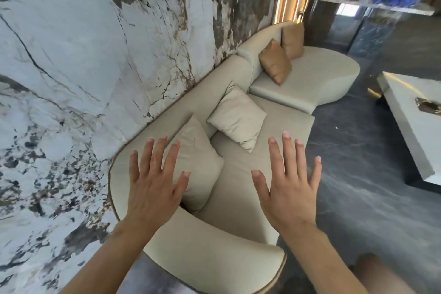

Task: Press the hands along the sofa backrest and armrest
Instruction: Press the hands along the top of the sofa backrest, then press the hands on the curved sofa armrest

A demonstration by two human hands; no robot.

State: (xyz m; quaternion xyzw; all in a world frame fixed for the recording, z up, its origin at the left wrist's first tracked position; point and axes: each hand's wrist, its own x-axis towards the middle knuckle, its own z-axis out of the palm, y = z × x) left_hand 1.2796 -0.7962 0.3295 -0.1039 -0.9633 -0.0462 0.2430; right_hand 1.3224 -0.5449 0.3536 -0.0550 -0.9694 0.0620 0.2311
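Note:
A long cream sofa runs along the marble wall. Its curved armrest (210, 250) is nearest me and its backrest (191, 100) follows the wall away to the upper right. My left hand (152, 188) is spread palm down over the corner where armrest and backrest meet, in front of a cream cushion (198, 164). My right hand (288, 188) is spread palm down over the seat (238, 198) near its front edge. Neither hand holds anything. Whether the palms touch the sofa I cannot tell.
A second cream cushion (238, 117) leans on the backrest. Two tan cushions (274, 62) lie on the far rounded section. A white low table (415, 122) stands at the right on dark marble floor (353, 174). The marble wall (83, 67) fills the left.

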